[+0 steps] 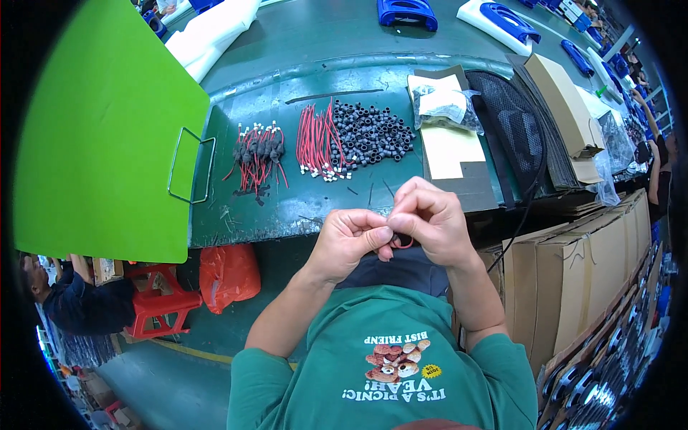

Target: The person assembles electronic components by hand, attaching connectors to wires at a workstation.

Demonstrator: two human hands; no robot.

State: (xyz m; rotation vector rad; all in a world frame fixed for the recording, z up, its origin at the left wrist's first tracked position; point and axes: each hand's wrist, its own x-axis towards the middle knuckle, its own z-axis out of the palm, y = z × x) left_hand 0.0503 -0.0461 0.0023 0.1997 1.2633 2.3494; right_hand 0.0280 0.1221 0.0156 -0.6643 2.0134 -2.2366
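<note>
My left hand (351,240) and my right hand (432,221) meet just off the table's near edge, their fingertips pinched together. A short red wire (407,245) with a dark piece on it curves out below the right fingers; the fingers hide most of it. On the table beyond lies a bunch of red wires (315,140) with white connectors. Beside it is a heap of short black plastic sleeves (373,132). Farther left sits a group of red wires with black wrapped middles (258,152) and white ends.
A green panel (107,143) with a wire handle stands at the left. Cardboard with a plastic bag (448,106) and a black mesh bag (509,122) lie right of the sleeves. Cardboard boxes (566,272) stand at my right; a red stool (161,301) and orange bag (229,276) are lower left.
</note>
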